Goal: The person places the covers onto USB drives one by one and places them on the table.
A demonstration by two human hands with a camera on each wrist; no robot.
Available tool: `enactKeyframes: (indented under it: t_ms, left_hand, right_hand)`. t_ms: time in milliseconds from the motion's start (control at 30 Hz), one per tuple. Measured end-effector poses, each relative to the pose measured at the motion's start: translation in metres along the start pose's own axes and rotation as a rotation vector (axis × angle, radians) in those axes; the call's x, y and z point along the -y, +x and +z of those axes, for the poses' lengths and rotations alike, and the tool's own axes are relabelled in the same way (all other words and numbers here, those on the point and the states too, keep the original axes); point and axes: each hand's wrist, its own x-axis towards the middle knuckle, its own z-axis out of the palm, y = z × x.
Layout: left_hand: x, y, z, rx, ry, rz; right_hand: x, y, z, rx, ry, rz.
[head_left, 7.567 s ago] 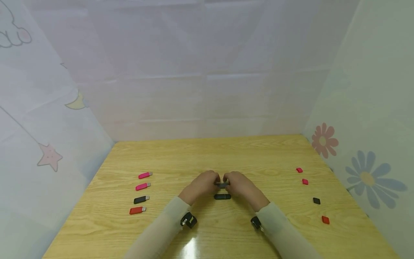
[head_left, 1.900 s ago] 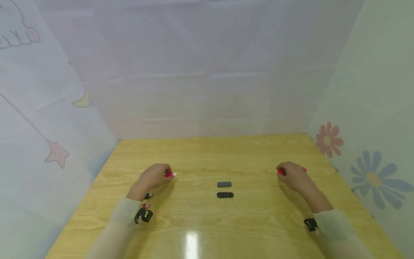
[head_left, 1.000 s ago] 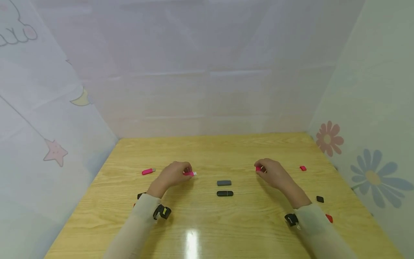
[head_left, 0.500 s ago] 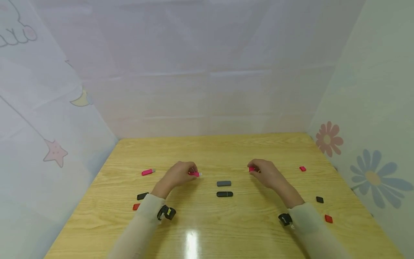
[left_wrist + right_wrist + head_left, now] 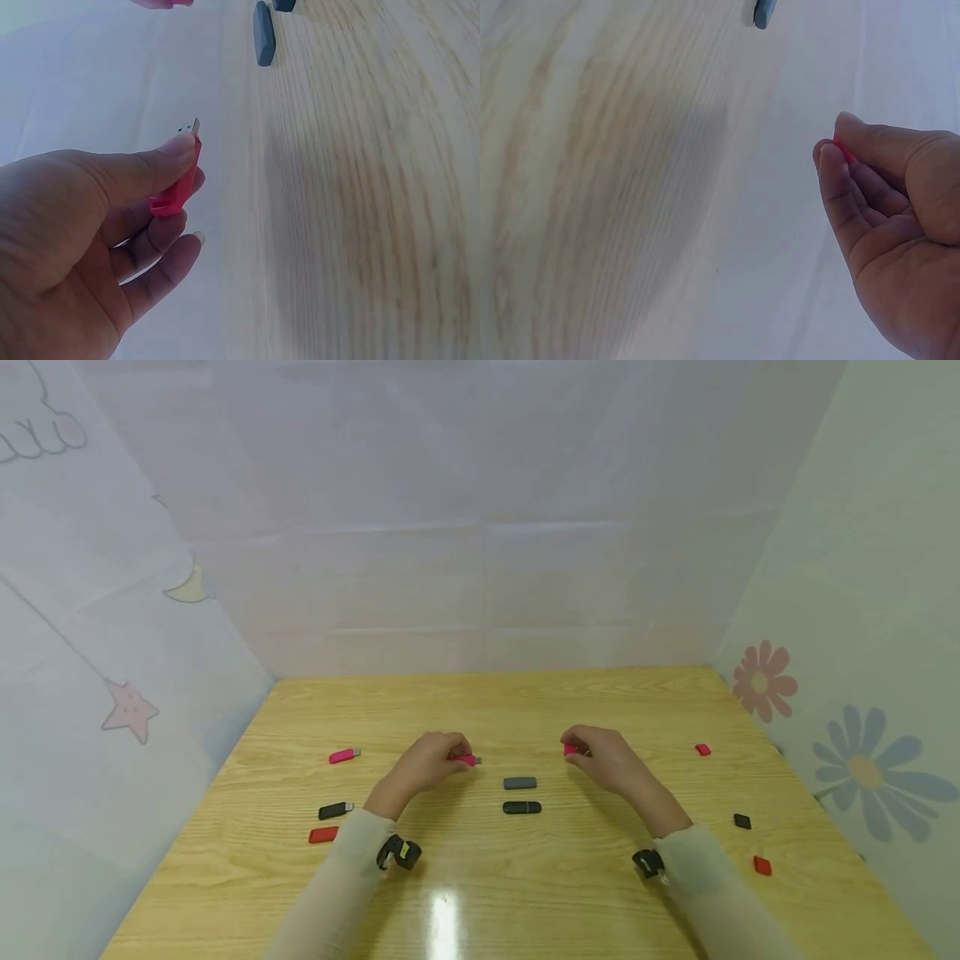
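Left grip [image 5: 82, 225] pinches pink USB stick [image 5: 178, 190], plug [image 5: 194, 126] jutting past thumb [image 5: 146, 171].

No longer gripping the oblong grey plastic stick [image 5: 520, 783] from both sides, but leaving it on the wooden desk [image 5: 540, 893]. Now pinching the bright pink plastic USB stick [image 5: 180, 181], earlier lying on the left, in the left fingers [image 5: 166, 234], and the small bright pink plastic cap [image 5: 843, 149], earlier lying on the right, in the right fingers [image 5: 835, 187]. Drawing both inward, closer together. Uncovering more of the black plastic USB stick [image 5: 332, 811] and the red plastic USB stick [image 5: 322, 834].
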Motion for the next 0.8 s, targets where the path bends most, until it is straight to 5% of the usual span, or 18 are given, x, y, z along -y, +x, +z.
enactKeyframes:
  t_ms: [800]
  left_hand:
    - [-0.028, 0.015, 0.011, 0.006, -0.058, 0.051]
  right_hand:
    - [0.022, 0.011, 0.02, 0.035, 0.078, -0.013]
